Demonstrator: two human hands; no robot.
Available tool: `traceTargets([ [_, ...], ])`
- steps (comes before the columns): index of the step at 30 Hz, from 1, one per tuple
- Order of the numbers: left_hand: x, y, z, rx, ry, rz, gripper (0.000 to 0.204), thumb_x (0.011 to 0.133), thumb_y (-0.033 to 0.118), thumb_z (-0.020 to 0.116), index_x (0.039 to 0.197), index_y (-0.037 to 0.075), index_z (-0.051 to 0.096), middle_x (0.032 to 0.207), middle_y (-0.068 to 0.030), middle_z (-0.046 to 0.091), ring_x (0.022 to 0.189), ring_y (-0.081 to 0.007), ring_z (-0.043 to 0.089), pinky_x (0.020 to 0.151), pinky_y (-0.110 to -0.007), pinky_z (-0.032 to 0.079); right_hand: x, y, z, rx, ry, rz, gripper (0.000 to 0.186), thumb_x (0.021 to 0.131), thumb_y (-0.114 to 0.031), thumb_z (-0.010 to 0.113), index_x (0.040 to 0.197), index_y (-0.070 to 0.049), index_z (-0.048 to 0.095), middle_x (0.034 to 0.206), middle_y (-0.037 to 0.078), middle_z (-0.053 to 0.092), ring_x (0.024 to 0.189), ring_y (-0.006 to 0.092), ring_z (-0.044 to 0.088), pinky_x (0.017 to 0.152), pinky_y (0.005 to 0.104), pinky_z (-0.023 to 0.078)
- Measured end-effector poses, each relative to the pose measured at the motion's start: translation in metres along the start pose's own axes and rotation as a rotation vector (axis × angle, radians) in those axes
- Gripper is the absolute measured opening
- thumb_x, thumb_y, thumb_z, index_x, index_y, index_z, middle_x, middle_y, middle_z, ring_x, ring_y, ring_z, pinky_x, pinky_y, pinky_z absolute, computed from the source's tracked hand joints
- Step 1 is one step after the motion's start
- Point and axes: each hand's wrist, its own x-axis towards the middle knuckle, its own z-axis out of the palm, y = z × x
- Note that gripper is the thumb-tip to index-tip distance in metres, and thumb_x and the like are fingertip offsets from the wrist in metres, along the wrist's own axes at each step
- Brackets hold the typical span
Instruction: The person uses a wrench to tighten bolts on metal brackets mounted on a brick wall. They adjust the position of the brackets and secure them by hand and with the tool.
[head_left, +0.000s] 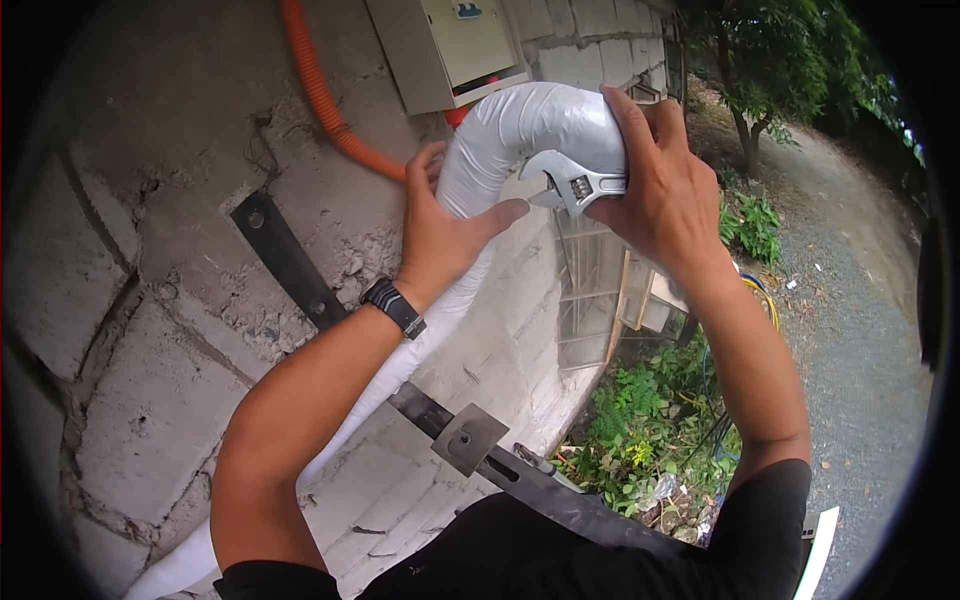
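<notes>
A thick pipe wrapped in white tape (530, 115) rises from the lower left and bends over to the right at the top. My left hand (440, 238) grips it just below the bend, the fingers behind and the thumb lying across the front. An adjustable wrench (580, 186) is in my right hand (668, 195), its jaws pointing left under the bend. The right fingers also rest over the pipe's far end, which they partly hide. No nut shows between the wrench's jaws.
Behind the pipe is a block wall (150, 400) with a black metal bracket (470, 440) crossing it. A beige electrical box (460, 45) and an orange corrugated conduit (325, 105) are above. To the right are plants (640, 410), loose cables (765, 300) and a gravel path (850, 330).
</notes>
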Motion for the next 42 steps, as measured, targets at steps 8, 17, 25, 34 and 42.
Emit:
traceTargets([
  [8, -0.034, -0.004, 0.006, 0.227, -0.011, 0.028, 0.101, 0.074, 0.012, 0.084, 0.149, 0.000, 0.019, 0.138, -0.0293, 0.042, 0.130, -0.0429, 0.050, 0.110, -0.049, 0.042, -0.004, 0.023, 0.005, 0.128, -0.115, -0.056, 0.096, 0.065, -0.018, 0.090, 0.148, -0.023, 0.043, 0.113, 0.013, 0.065, 0.094, 0.0369, 0.071, 0.076, 0.0474, 0.059],
  [17, -0.037, -0.007, 0.006, 0.261, -0.126, 0.096, 0.088, 0.077, 0.005, 0.077, 0.145, -0.003, 0.021, 0.138, -0.0325, 0.037, 0.132, -0.0491, 0.045, 0.111, -0.052, 0.040, -0.009, 0.037, 0.004, 0.177, -0.192, -0.035, 0.098, 0.066, -0.013, 0.088, 0.151, -0.022, 0.041, 0.133, 0.014, 0.065, 0.109, 0.0382, 0.069, 0.087, 0.0436, 0.058],
  [25, -0.038, 0.006, -0.003, 0.195, -0.266, -0.280, 0.114, 0.072, 0.027, 0.089, 0.155, -0.001, 0.016, 0.146, -0.0319, 0.042, 0.137, -0.0417, 0.049, 0.115, -0.044, 0.041, -0.028, 0.035, 0.004, 0.210, -0.227, 0.023, 0.096, 0.073, -0.011, 0.080, 0.155, -0.017, 0.032, 0.130, 0.020, 0.065, 0.117, 0.0444, 0.064, 0.097, 0.0470, 0.053],
  [34, -0.030, -0.008, -0.008, 0.341, -0.320, -0.247, 0.091, 0.076, 0.044, 0.084, 0.142, -0.007, 0.047, 0.132, -0.0298, 0.062, 0.124, -0.0401, 0.063, 0.105, -0.042, 0.050, -0.019, 0.061, 0.029, 0.224, -0.248, -0.021, 0.091, 0.075, -0.015, 0.081, 0.152, -0.008, 0.033, 0.125, 0.024, 0.066, 0.112, 0.0452, 0.066, 0.094, 0.0472, 0.053],
  [42, -0.027, -0.026, -0.002, 0.291, -0.363, -0.209, 0.106, 0.074, 0.061, 0.081, 0.132, -0.020, 0.047, 0.124, -0.0363, 0.064, 0.117, -0.0422, 0.067, 0.100, -0.042, 0.053, -0.018, 0.066, 0.045, 0.438, -0.286, -0.027, 0.079, 0.080, -0.018, 0.079, 0.146, -0.004, 0.039, 0.122, 0.022, 0.066, 0.108, 0.0427, 0.068, 0.093, 0.0443, 0.052],
])
